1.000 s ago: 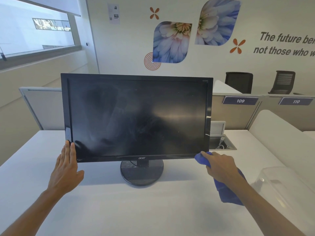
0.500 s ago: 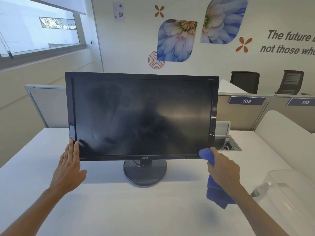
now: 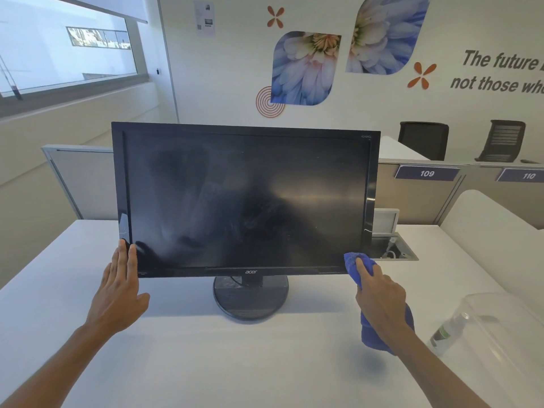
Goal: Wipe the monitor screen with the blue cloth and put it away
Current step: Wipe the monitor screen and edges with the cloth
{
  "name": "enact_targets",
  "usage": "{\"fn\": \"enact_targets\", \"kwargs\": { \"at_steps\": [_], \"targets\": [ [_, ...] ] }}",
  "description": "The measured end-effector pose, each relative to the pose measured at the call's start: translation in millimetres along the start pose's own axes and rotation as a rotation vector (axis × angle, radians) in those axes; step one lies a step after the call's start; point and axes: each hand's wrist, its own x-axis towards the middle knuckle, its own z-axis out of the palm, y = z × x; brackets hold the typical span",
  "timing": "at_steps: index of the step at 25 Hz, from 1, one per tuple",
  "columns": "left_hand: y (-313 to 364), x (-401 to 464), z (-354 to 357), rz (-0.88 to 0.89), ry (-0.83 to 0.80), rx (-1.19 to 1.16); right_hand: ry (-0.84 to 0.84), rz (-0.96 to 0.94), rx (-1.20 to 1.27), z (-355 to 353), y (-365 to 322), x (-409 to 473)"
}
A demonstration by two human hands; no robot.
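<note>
A black monitor stands on a round base on the white desk, its dark screen smeared and dusty. My left hand lies flat with fingers together, fingertips touching the monitor's lower left corner. My right hand grips the blue cloth and presses its bunched end against the screen's lower right corner. The rest of the cloth hangs down under my wrist.
A clear plastic bin sits at the desk's right edge with a spray bottle seen through it. An open cable hatch lies behind the monitor on the right. Partition panels and two black chairs stand further back.
My right hand has lifted the cloth from just under the bezel onto the screen's lower right corner. My left hand has stayed at the lower left corner.
</note>
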Motion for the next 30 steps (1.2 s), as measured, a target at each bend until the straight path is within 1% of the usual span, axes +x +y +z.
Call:
{"fn": "enact_targets", "kwargs": {
  "at_steps": [3, 9, 12, 15, 20, 24, 27, 30],
  "targets": [
    [0, 2, 1, -0.002, -0.003, 0.000, -0.063, 0.040, -0.029, -1, -2, -6],
    [-2, 1, 2, 0.010, -0.002, -0.003, -0.181, 0.075, 0.032, -12, -9, -3],
    [0, 1, 2, 0.006, -0.003, -0.001, -0.253, 0.070, 0.073, -15, -9, -5],
    [1, 2, 3, 0.001, 0.000, 0.000, -0.288, 0.068, 0.062, -20, -11, -8],
    [-1, 0, 0, 0.010, -0.005, 0.009, -0.316, 0.147, 0.091, -21, -33, -8],
    [-2, 0, -2, 0.014, -0.005, 0.010, -0.306, 0.186, 0.147, -17, -39, -8],
    [-3, 2, -4, 0.024, -0.003, 0.018, -0.320, 0.198, 0.176, -20, -37, -6],
    [-2, 1, -2, 0.029, 0.005, 0.020, -0.338, 0.165, 0.142, -28, -28, -2]
  ]
}}
